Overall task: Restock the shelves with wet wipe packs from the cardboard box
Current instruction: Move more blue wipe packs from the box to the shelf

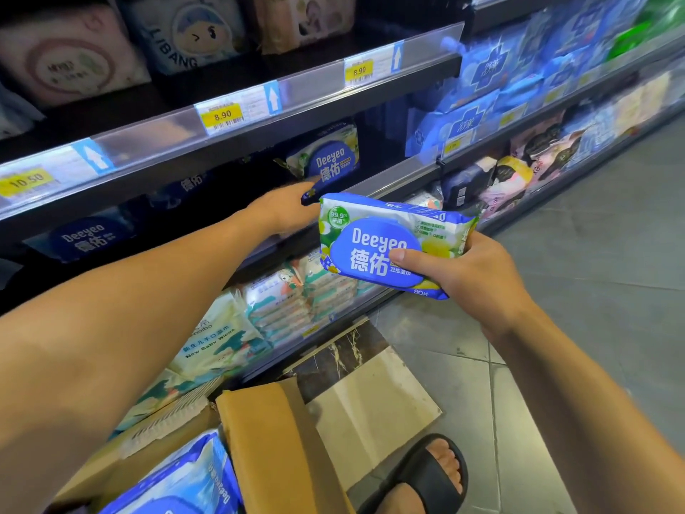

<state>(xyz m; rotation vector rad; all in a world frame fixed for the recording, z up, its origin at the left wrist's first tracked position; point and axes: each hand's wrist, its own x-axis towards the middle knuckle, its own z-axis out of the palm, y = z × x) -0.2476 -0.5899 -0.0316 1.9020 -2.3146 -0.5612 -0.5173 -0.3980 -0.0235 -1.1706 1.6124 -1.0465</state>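
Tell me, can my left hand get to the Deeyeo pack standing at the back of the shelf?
Probably yes: the left hand is already in the shelf opening, just below the standing Deeyeo pack, with nothing visible between them.

Wipe pack [385,246] glossy plastic film; cardboard box [267,439] matt brown; floor tiles [593,291] smooth.

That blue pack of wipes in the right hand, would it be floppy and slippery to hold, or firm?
Probably soft rather than stiff: the wipes pack sags a little where the right hand grips one end. Its glossy wrapper catches the light, so it may be a bit slippery. It looks fairly light, since thumb and fingers alone hold it out level.
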